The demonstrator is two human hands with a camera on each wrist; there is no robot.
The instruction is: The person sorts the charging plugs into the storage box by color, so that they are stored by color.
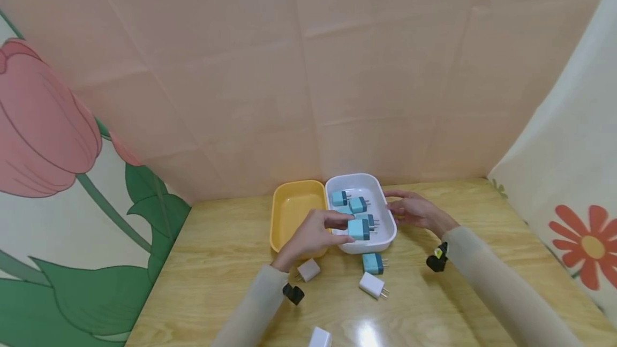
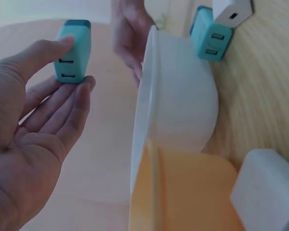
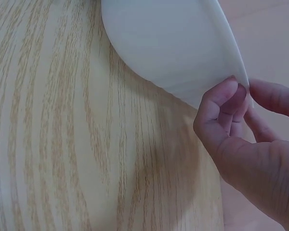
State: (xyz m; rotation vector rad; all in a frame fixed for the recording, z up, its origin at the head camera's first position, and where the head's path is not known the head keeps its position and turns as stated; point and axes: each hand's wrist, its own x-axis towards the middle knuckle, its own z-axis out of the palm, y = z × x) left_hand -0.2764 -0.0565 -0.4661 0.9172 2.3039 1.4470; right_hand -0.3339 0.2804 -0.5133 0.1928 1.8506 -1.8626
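Between thumb and fingers, my left hand (image 1: 313, 232) pinches a teal USB wall charger (image 1: 359, 229) with a darker end, held over the near part of a white plastic container (image 1: 354, 178). Two USB ports show on that charger (image 2: 73, 60) in the left wrist view. Several more teal chargers (image 1: 358, 204) lie inside the container, partly hidden behind the held one. On the container's right side, my right hand (image 1: 416, 211) grips the rim; the right wrist view shows its curled fingers (image 3: 216, 103) against the white wall.
A yellow container (image 1: 295, 205) stands directly left of the white one. On the wooden table (image 1: 217, 261) in front lie a teal charger (image 1: 372, 263) and white chargers (image 1: 371, 285), one (image 1: 308, 270) by the left wrist and another (image 1: 320, 338) at the near edge. A pinkish cloth (image 1: 241, 68) hangs behind.
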